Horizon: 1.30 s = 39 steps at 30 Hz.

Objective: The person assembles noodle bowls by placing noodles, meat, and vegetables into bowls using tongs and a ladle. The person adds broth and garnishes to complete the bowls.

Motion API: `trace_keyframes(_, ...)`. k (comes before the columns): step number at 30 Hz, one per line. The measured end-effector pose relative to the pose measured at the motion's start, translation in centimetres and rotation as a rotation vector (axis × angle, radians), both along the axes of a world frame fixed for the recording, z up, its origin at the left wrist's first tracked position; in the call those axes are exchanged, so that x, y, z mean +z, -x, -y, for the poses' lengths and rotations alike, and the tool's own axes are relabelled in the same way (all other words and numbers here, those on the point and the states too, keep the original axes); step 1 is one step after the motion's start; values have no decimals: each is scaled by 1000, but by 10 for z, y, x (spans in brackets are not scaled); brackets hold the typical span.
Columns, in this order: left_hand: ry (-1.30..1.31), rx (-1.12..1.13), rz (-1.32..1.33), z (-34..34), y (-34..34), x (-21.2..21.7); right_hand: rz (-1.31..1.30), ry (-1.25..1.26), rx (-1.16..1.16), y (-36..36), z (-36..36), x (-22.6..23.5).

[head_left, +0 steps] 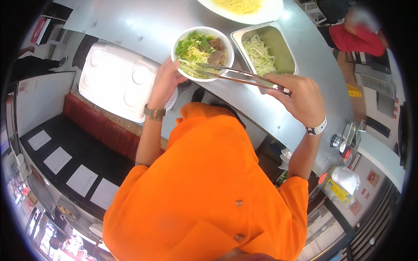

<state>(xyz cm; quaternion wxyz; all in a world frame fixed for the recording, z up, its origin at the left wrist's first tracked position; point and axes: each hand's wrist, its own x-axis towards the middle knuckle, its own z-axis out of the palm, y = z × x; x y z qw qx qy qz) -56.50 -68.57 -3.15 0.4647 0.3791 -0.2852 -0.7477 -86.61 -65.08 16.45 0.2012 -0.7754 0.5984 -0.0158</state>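
A white bowl (231, 51) stands at the near edge of the steel counter, filled with yellow noodles (198, 58), chopped greens (194, 42) and brown meat chunks (215, 56). My left hand (167, 76) grips the bowl's left rim, fingers closed around its side. My right hand (300, 93) is closed on metal tongs (244, 75), which reach left over the bowl. Their tips are at the food near the bowl's lower side. Beneath the tongs' handle end, to the right of the bowl, sits a steel pan (285, 50) with bean sprouts (259, 54) in its left part.
A white plate (272, 13) heaped with yellow noodles is at the counter's far edge. A white lidded plastic box (117, 80) stands left of the counter (143, 21). Small utensils (344, 143) lie at the right end. A person in red (359, 39) is at the far right.
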Motion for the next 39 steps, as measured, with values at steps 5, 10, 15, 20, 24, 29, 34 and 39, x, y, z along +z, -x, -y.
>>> trace_keyframes(5,6,48,-23,-2,5,1,166,56,-111,38,-4,26)
trace_keyframes(10,17,57,-46,-3,4,-3,119,22,-397,98,-25,48)
trace_keyframes(15,10,42,-58,-3,2,-10,-163,-18,-332,99,-19,24)
trace_keyframes(20,8,79,-48,-6,3,-8,-143,39,-277,98,-9,-1)
trace_keyframes(24,12,78,-47,-5,3,-10,-235,-6,-289,79,1,-13)
trace_keyframes(29,30,61,-69,-5,4,-10,-170,35,-253,87,0,-6)
trace_keyframes(34,49,40,4,-9,5,1,97,3,-417,112,-22,19)
trace_keyframes(39,62,46,-24,-8,4,7,354,112,-505,124,-11,-57)
